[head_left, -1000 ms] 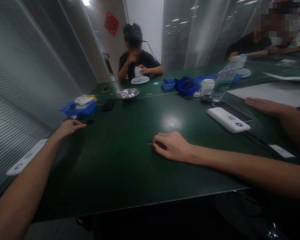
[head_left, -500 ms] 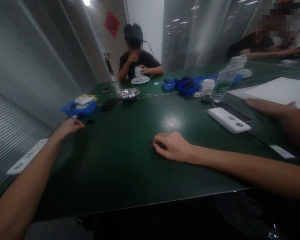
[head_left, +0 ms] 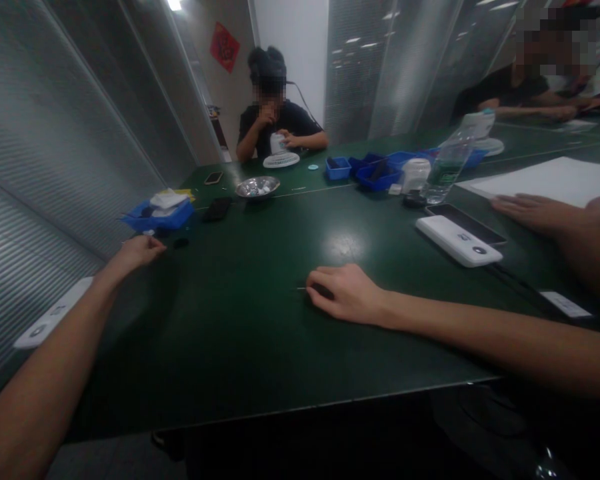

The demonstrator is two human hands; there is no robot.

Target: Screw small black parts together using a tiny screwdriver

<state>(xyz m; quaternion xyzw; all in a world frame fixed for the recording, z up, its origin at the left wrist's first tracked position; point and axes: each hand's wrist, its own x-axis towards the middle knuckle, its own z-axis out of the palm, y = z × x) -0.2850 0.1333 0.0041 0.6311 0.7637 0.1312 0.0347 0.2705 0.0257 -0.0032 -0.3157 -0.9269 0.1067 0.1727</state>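
My right hand [head_left: 347,293] rests on the green table [head_left: 240,333] with its fingers curled together. A thin pale stick-like piece [head_left: 301,289] pokes out past its fingertips; the rest is hidden in the grip. My left hand [head_left: 141,251] reaches out at the left edge, its fingers drawn together in a pinch. What they pinch, if anything, I cannot make out. Just beyond it stands a blue tray [head_left: 173,219] holding a crumpled white tissue [head_left: 169,200]. A small dark round thing [head_left: 181,243] lies right of the left fingertips.
A white power bank [head_left: 457,240] and a phone [head_left: 473,225] lie to the right, near a co-worker's hand [head_left: 535,210] on white paper [head_left: 555,180]. Behind are a plastic bottle [head_left: 445,173], blue bins [head_left: 377,175] and a metal bowl [head_left: 257,190]. Another person sits opposite.
My left hand has drawn slightly left, away from the dark round thing. My right hand stays in place. The co-worker's hand and the white paper at the right have shifted a little.
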